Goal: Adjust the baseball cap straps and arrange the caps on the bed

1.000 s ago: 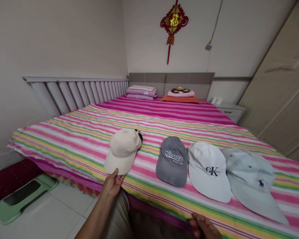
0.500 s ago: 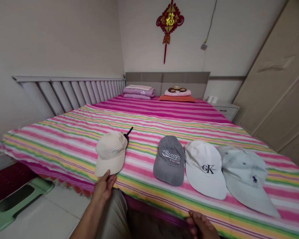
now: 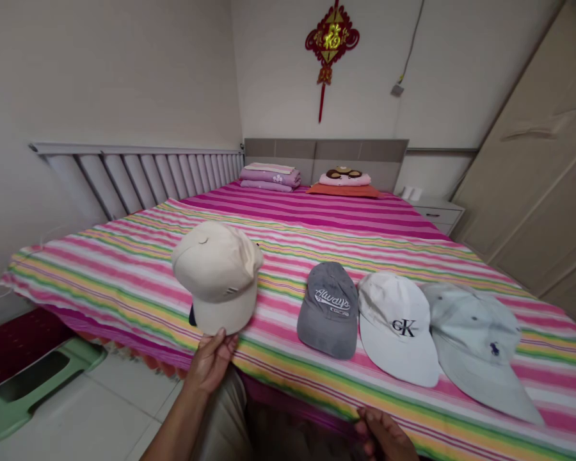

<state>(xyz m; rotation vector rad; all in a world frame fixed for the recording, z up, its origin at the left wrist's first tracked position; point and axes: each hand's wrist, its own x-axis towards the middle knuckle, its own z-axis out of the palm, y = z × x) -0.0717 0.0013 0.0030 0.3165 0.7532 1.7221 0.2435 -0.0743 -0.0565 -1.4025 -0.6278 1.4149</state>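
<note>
While left hand lifts beige cap, gray cap sits nr.

Setting was a home bedroom. A wide bed with striped sheet, padded headboard and folded bedding filled the room; nightstand and wardrobe stood right (red knot ornament on wall).

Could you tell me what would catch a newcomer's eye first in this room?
Probably the bed's bright striped sheet filling the middle, with three caps in a row near its front edge: a grey cap, a white cap and a pale blue cap. To their left, the left hand holds a cream cap by its brim, lifted.
</note>
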